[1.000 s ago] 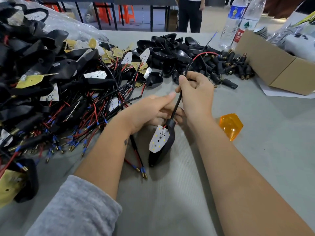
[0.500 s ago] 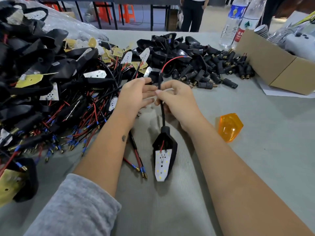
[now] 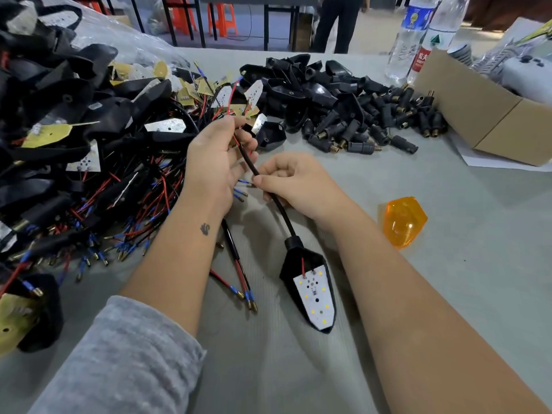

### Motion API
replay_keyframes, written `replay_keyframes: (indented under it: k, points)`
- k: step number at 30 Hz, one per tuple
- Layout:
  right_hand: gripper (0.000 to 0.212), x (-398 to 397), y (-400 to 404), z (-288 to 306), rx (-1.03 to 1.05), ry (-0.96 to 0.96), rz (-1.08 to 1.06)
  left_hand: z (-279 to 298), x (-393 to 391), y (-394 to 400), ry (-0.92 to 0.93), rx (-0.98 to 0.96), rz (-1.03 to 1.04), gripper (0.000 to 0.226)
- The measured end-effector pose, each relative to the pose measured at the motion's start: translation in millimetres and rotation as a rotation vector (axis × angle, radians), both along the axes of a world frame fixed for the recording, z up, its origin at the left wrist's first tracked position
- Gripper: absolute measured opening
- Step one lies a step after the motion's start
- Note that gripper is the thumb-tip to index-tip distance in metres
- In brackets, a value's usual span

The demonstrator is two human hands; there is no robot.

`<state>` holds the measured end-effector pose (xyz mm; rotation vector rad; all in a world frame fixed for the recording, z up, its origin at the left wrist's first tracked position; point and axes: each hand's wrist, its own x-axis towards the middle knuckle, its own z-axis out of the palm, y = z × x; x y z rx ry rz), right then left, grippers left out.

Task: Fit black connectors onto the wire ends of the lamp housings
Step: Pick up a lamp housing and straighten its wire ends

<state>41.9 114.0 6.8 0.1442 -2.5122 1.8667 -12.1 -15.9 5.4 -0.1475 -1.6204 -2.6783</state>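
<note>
Head view: a lamp housing (image 3: 309,282) lies on the grey desk (image 3: 448,294) at lower centre of the frame, its white LED board facing up; its black sleeved wire (image 3: 270,189) runs up and to the left into both hands; the right hand (image 3: 294,185), at centre, pinches the sleeve between thumb and curled fingers, its grip clamped on the wire; the left hand (image 3: 218,162), just to the left, has its fingers curled round the upper stretch, where a red wire end (image 3: 231,101) sticks up above the fingers; a heap of black connectors (image 3: 373,124) sits at upper centre right, well apart from the hands; a tangle of wired housings (image 3: 74,144) fills the left side; an orange lens (image 3: 403,221) lies right of the right forearm; a cardboard box (image 3: 490,115) stands at upper right.
</note>
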Motion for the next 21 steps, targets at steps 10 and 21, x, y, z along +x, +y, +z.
replay_keyframes:
  k: [10,21]
  points:
    - [0.006,3,-2,4,-0.101,-0.025,0.074,7,4,-1,0.159,0.045,0.159,0.025]
    - [0.008,9,-7,2,-0.087,-0.079,0.134,3,10,12,0.264,-0.337,0.240,0.026]
